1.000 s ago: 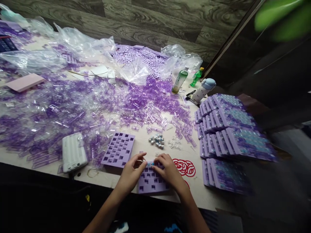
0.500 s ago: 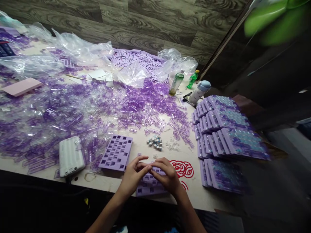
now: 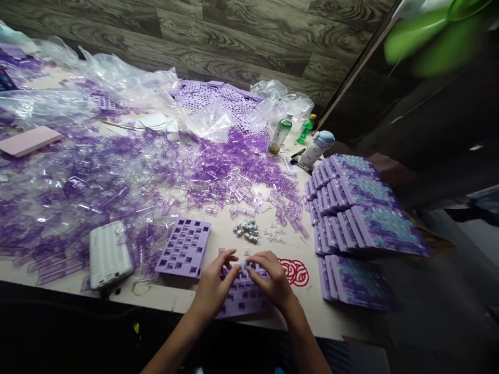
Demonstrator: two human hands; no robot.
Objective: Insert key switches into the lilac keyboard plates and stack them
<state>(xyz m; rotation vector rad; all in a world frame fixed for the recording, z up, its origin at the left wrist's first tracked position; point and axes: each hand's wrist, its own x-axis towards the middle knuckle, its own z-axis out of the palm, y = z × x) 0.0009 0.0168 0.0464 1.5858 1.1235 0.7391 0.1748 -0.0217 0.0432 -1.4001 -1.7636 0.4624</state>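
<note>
My left hand (image 3: 215, 280) and my right hand (image 3: 272, 278) meet over a purple keyboard plate (image 3: 242, 304) with square holes, near the table's front edge. The right thumb and forefinger pinch a small blue-and-white key switch (image 3: 246, 263). My left fingers are curled close beside it, thumb towards forefinger; what they hold, if anything, is too small to make out. A little pile of similar switches (image 3: 246, 230) lies just beyond the hands, with small clear plastic pieces (image 3: 275, 232) to its right. Another holed plate (image 3: 186, 246) rests left of my hands.
Loose transparent purple keycaps (image 3: 218, 166) spread over the table's left and middle. Stacked filled purple keyboards (image 3: 374, 223) stand at the right. A white box-like device (image 3: 110, 254) sits front left. Bottles (image 3: 280, 134), a flask (image 3: 317, 148) and plastic bags (image 3: 128, 78) are farther back.
The fingertips of both hands have parted slightly, and a blue bit now shows between them. The view has shifted a little, while the things on the table appear unmoved.
</note>
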